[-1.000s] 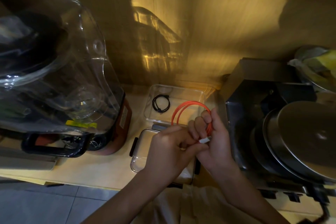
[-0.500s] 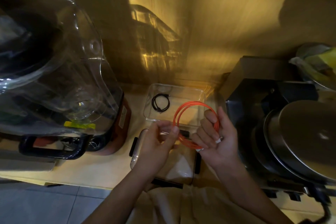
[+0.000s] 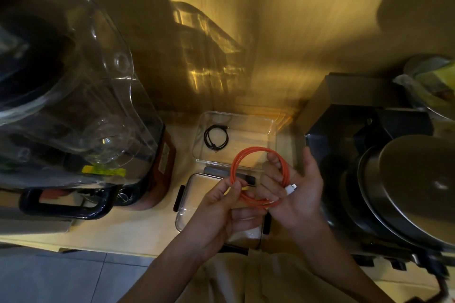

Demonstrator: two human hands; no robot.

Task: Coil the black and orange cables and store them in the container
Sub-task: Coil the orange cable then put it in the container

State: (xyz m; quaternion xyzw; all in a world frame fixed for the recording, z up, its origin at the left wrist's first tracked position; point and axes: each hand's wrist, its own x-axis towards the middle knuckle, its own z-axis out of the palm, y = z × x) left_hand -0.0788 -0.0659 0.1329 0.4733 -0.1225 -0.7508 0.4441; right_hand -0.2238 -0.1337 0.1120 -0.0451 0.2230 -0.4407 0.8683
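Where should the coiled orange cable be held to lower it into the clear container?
Pinch the orange cable on its far arc, from above: there the loops run bundled together, clear of both hands, and the white plug stays trapped near the right hand.

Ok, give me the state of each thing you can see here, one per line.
orange cable: coiled, held in both hands
black cable: coiled, lying inside the container
container: open, lid off
lid: flat on the counter, under the hands
left hand: pinching the coil
right hand: holding the coil
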